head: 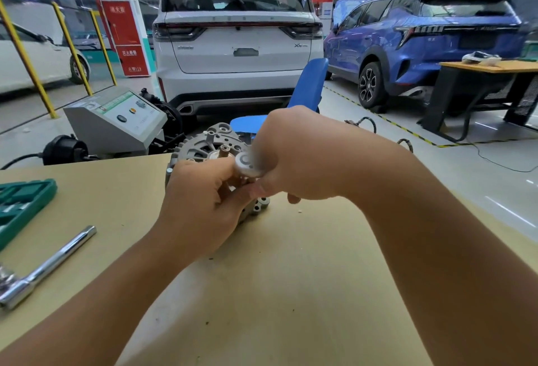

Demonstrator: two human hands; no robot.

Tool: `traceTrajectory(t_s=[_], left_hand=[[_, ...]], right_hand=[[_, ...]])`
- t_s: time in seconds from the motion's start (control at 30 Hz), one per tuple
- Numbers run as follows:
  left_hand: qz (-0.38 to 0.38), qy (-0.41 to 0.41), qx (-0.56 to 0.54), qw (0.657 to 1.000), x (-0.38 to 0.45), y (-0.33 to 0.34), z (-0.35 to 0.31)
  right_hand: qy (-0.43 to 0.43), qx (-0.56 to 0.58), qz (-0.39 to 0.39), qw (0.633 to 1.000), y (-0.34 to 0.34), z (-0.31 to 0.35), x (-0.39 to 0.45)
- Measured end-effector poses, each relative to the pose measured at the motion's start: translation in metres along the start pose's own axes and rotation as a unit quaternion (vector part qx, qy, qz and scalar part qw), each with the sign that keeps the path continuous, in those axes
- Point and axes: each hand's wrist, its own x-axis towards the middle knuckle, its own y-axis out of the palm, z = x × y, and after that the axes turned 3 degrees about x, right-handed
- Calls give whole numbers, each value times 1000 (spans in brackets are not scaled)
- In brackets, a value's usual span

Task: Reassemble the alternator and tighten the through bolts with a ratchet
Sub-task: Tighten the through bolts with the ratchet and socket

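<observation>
Currently at the far edge of the workbench (pixel 291 263), both hands on the alternator (pixel 203 147). It lies on the bench top with its vented end frame facing up and toward me; the shaft stub (pixel 224 150) sticks up, tipped slightly away, so I judge the long axis near vertical. A mounting lug (pixel 260 205) juts toward me below my hands.

Left hand (pixel 201 205): fingers curled over the near side of the housing, gripping it steady. Right hand (pixel 294 158): fingers pinching a small whitish round part (pixel 246 165), blurred, held just beside the shaft. Cannot tell exactly what the part is, nor whether it is seated.

Step in hand, as I read it: fitting this piece by hand before any tool work. To do it well: keep the housing from rocking, start the part square to the shaft axis, turn or press by fingers only until it sits flush.

Ratchet (pixel 43 269) lies untouched at bench left, near the green socket case (pixel 20 205). Through bolts look not yet tightened, as far as I can judge.
</observation>
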Motion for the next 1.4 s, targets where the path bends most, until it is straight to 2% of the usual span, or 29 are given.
traceTrajectory(t_s=[0.13,0.3,0.47,0.53,0.63,0.8,0.93,1.0,1.13,1.23,1.3,1.33,1.4], left_hand=[[-39,-31,6,999,1,7,-5],[-14,-28,41,999,-4,5,-4],[-39,-29,26,998,-3,7,-7],[-38,-39,8,998,-3,9,-4],[-37,-58,-3,998,-2,10,-2],[-59,-29,35,997,-3,14,-6],[-36,-50,17,998,-4,12,-5],[-35,-54,8,998,-5,12,-6],[-61,-34,26,997,-3,13,-10],[-58,-25,22,998,-6,12,-7],[-57,-18,29,998,-9,11,-2],[-60,-20,28,998,-10,11,-1],[-72,-20,9,997,-10,12,-4]], right_hand=[[13,-29,-54,998,7,-2,4],[14,6,-34,999,6,-9,4],[17,18,-25,999,3,-4,1],[7,-16,-42,999,3,-4,0],[15,-30,-114,993,5,-3,-1],[9,19,-37,999,-3,-3,-6],[2,-16,-91,996,4,-6,-3],[8,-20,-95,995,6,-6,-4],[13,90,18,996,-4,-5,-8],[-11,-10,-45,999,2,-4,-4],[-5,-31,-85,996,5,-4,-4],[-4,-31,-82,996,5,-5,-4],[1,9,-27,1000,1,-5,-6]])
